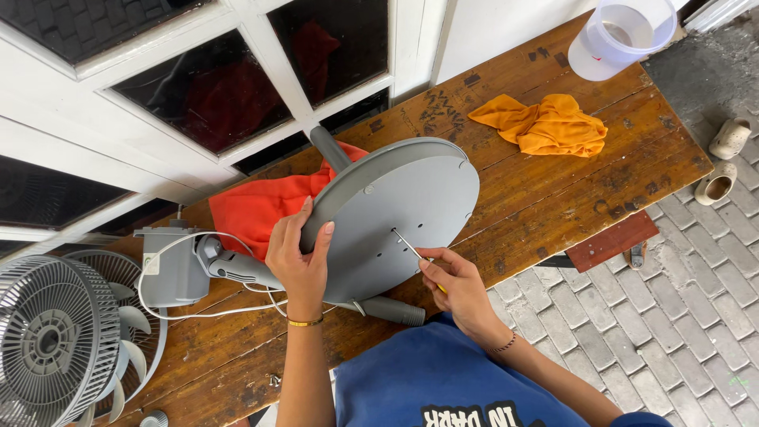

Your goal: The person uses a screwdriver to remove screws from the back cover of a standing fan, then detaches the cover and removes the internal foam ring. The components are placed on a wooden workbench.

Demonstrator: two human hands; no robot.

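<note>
Fan base (pixel 395 213), screwdriver (pixel 411 250) handle hidden in right hand (pixel 458 289)

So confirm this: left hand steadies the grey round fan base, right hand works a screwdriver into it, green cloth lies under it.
Not quite. In the head view the cloth under the fan base is red, not green. The left hand steadies it and the right hand holds the screwdriver.

The fan base (pixel 395 213) stands tilted on edge mid-desk (pixel 553 190). Left of it lie the motor housing (pixel 170 265) and fan grille (pixel 51 340); behind it a cloth (pixel 253 205); right of it a second cloth (pixel 545 124), then a jug (pixel 621 35).
</note>
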